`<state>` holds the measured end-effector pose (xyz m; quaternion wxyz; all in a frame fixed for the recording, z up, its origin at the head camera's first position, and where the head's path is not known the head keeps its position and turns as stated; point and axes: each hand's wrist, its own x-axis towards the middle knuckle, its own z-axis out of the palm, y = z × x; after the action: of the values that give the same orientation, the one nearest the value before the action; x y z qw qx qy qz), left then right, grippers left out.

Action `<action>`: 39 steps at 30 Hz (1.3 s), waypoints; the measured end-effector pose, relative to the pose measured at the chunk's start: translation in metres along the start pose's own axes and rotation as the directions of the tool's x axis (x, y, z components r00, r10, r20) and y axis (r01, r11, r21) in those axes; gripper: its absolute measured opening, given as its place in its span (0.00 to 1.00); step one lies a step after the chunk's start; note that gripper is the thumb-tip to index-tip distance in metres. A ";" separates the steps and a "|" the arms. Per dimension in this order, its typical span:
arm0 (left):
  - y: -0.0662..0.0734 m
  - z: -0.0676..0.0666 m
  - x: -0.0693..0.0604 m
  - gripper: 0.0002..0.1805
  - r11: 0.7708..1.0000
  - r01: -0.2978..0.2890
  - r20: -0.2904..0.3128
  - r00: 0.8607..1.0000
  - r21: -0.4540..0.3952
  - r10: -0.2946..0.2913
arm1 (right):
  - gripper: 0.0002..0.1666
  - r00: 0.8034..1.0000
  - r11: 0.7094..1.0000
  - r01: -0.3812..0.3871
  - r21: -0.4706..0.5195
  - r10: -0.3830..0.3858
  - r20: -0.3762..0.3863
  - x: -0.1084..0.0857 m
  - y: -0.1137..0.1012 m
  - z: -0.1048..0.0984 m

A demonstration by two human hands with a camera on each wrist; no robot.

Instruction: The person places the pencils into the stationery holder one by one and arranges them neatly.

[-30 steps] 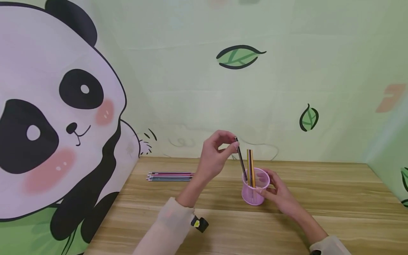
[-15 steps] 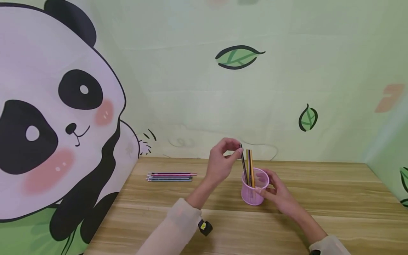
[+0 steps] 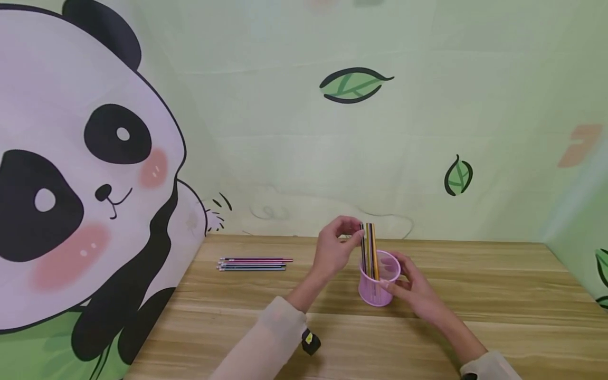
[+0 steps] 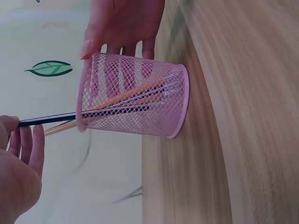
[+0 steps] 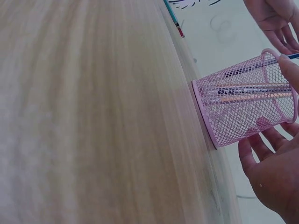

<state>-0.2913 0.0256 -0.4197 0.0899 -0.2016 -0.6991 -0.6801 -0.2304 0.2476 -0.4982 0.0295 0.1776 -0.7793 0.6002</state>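
Note:
My left hand (image 3: pixel 332 250) pinches the top of a dark striped pencil (image 4: pixel 49 119) between thumb and fingers. The pencil's lower part is inside a pink mesh pen holder (image 4: pixel 135 123), and its tip hangs above the holder's floor. Several other pencils (image 3: pixel 373 245), yellow-orange and dark, lean in the same holder. With the thumb at the rim and the fingers around the far side, my right hand (image 3: pixel 418 290) holds the pen holder upright on the table. The right wrist view shows those fingers (image 5: pixel 261 149) curved beside the mesh.
A row of several pencils (image 3: pixel 254 264) lies side by side on the wooden table (image 3: pixel 237 316), left of the left hand. Behind the table's back edge hangs a pale green backdrop (image 3: pixel 266 132) with a panda and leaves printed on it.
My left hand has moved right and down, lowering the dark pencil deeper into the pen holder and bringing it more upright. The right hand stays in place on the holder.

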 end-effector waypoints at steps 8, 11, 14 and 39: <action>-0.012 0.004 0.001 0.10 0.999 0.033 0.030 0.999 0.002 -0.033 | 0.43 1.000 1.000 0.010 0.010 -0.010 -0.002 -0.001 0.000 0.000; -0.014 0.006 0.002 0.10 0.999 0.032 0.030 0.999 -0.010 -0.032 | 0.42 1.000 1.000 0.015 0.005 -0.015 -0.004 -0.001 0.001 0.000; -0.015 0.007 0.003 0.11 0.999 0.036 0.029 0.999 -0.010 -0.036 | 0.42 1.000 1.000 0.015 0.003 -0.015 -0.006 -0.001 0.000 0.000; -0.029 -0.010 -0.011 0.15 0.968 0.105 0.098 0.987 0.229 -0.131 | 0.43 1.000 1.000 -0.006 0.003 0.006 -0.003 -0.001 0.000 0.000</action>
<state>-0.2946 0.0140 -0.4498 0.0319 -0.1861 -0.7858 -0.5890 -0.2297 0.2474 -0.4986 0.0286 0.1743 -0.7788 0.6019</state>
